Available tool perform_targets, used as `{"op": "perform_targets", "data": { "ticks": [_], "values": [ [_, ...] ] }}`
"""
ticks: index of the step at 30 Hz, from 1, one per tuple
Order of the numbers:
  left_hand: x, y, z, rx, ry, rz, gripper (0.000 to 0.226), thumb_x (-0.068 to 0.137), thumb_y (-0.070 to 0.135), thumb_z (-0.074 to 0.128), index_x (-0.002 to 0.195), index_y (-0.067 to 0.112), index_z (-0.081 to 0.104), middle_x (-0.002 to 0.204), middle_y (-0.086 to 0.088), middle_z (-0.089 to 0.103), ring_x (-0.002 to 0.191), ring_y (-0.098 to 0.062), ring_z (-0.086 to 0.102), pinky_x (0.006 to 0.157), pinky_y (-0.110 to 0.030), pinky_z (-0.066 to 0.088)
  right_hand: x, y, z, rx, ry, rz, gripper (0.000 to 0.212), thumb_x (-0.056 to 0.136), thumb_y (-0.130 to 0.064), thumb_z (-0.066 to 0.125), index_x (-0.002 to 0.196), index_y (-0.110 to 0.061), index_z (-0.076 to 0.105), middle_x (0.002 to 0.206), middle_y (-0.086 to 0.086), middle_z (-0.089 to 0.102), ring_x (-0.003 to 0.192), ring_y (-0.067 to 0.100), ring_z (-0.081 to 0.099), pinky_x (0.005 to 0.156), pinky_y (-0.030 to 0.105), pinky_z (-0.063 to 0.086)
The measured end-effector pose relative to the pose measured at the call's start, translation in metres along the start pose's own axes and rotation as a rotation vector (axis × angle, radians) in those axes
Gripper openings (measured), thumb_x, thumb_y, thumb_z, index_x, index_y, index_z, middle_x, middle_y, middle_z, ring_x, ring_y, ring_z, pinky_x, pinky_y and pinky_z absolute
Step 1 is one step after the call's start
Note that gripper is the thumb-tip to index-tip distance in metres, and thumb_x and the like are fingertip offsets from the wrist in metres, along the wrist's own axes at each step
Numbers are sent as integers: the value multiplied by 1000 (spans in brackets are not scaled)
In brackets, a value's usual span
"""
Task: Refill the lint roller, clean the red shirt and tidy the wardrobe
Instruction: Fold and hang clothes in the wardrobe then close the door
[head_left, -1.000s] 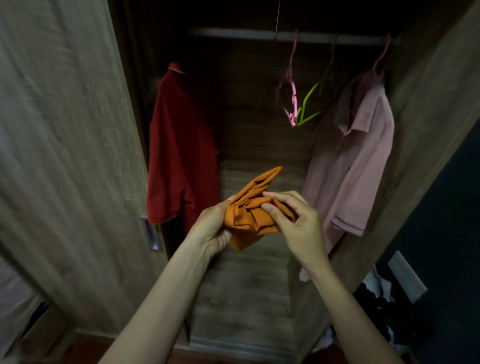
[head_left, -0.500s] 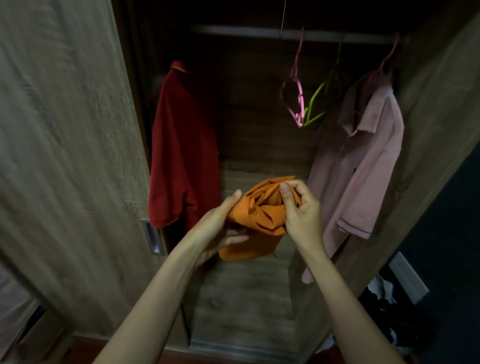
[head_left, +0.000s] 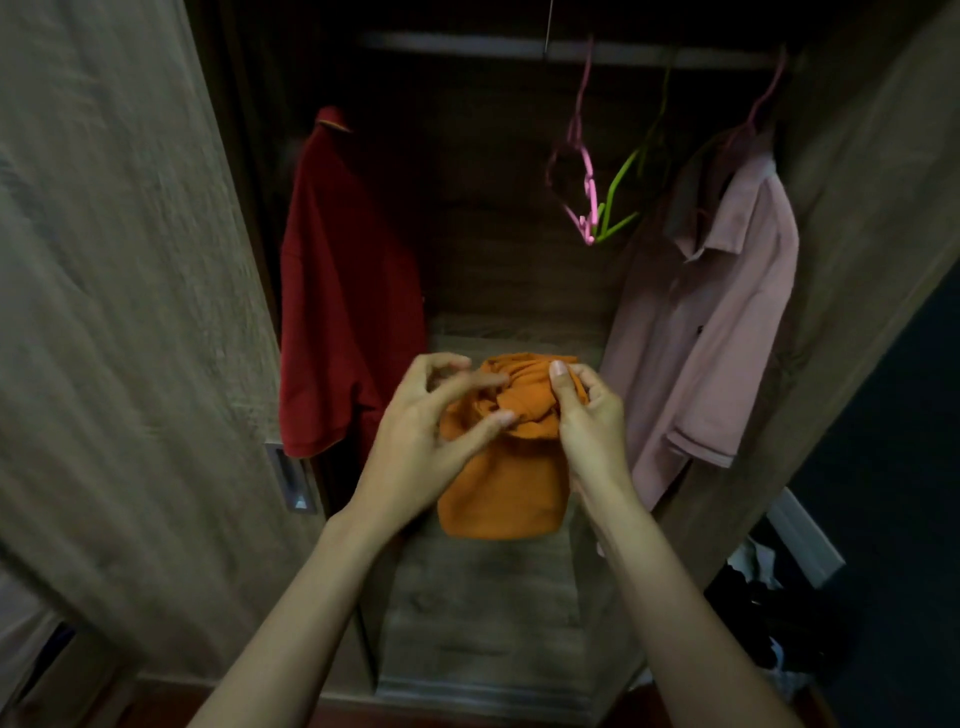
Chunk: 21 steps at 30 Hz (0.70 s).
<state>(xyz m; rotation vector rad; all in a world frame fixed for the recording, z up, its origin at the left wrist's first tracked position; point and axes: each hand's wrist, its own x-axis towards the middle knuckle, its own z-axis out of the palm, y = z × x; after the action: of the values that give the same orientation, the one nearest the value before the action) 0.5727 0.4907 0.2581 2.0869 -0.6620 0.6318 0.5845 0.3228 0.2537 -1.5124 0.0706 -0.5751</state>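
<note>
L hand (head_left: 415, 441): near centre, fingers curled, thumb + fingertips pinching left side of bunched top of orange cloth (head_left: 498, 488).
R hand (head_left: 592, 426): thumb up, pinching right side of same bunch.
Orange cloth: held in front of wardrobe (head_left: 483, 597), lower part hangs loose betw. the hands.
Door (head_left: 114, 312): near left, open.
Clothes heap (head_left: 763, 597): on floor, near right, outside wardrobe.
Red shirt (head_left: 343, 312): hanging far left inside wardrobe.
Pink shirt (head_left: 717, 322): hanging far right.
Hangers (head_left: 587, 176): pink + green, far, betw. the 2 shirts.

No text, brand or number can be read in the wardrobe (head_left: 130, 312); a tiny dark mark on the pink polo shirt (head_left: 727, 322) is too small to be made out.
</note>
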Motion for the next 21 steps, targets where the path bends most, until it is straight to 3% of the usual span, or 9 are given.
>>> {"op": "perform_targets", "data": {
  "ticks": [4,8,14,17,21],
  "values": [
    [2,-6,13,-17,-33,-30,39,76,55,69,111,36,69,120,9,52,115,5,47,93,-8,39,0,3,-1,-39,34,8,22,95,-29,52,78,-20,63,74,-2,65,74,11,61,75,32,50],
    [8,-2,25,-96,22,-171,29,78,47,71,99,28,75,108,8,58,104,3,53,80,-3,39,-1,4,-5,-91,31,-5,23,96,-30,50,79,-20,61,71,-6,62,69,6,59,72,27,49],
    [16,-5,31,-175,-2,-222,12,84,30,72,86,19,77,99,9,65,95,1,59,76,-5,42,0,7,-12,-169,65,-80,21,97,-30,49,90,-16,63,79,-6,65,73,-2,61,69,18,50],
    [23,-6,24,-390,51,-281,16,89,21,67,79,9,72,85,1,71,81,-2,65,73,-12,47,2,8,-18,-192,142,-152,19,97,-27,48,85,-18,61,73,-9,61,65,-6,56,62,12,45],
    [34,-10,13,-510,99,-266,22,95,15,57,76,4,58,63,7,57,64,-2,55,67,-17,45,4,10,-27,-160,181,-126,21,97,-29,48,81,-22,59,64,-2,55,56,2,49,56,21,42]
  ]
}}
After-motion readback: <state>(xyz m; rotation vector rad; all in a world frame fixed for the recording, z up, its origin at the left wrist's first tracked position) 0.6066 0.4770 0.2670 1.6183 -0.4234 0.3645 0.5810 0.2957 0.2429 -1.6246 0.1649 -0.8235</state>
